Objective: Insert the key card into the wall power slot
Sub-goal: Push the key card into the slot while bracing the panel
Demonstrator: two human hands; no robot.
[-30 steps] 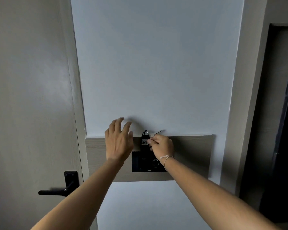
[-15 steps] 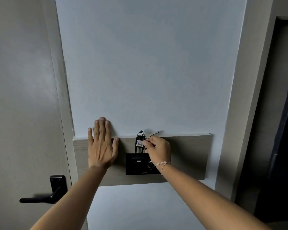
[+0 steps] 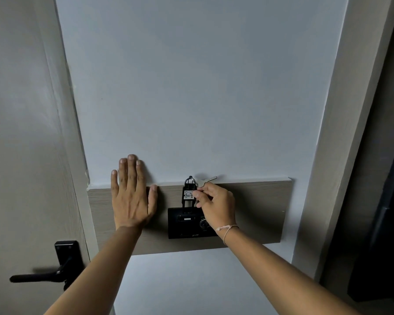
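Black plastic makes up both the key card (image 3: 188,196) and the power slot (image 3: 187,223) below it on the wood panel (image 3: 259,212). The card stands upright with its lower end at the slot's top edge; whether it is seated to full depth cannot be told from here. The right hand (image 3: 216,205) pinches the card's right edge, near its white numbered label, between thumb and fingertips. A metal key (image 3: 206,181) on a ring sticks up and to the right from the card's top. The left hand (image 3: 132,196) lies spread and flat against the wall and panel, well left of the slot, holding nothing.

The main risk appears to be a tilted push: the pinch sits on one side, so pressing down could cock the card and jam it at the slot mouth. The key's weight on the ring may also pull the top sideways. If the fingers let go before the card is fully home, it might spring or slide out and fall. The right hand also hides part of the slot face, making alignment harder to judge.
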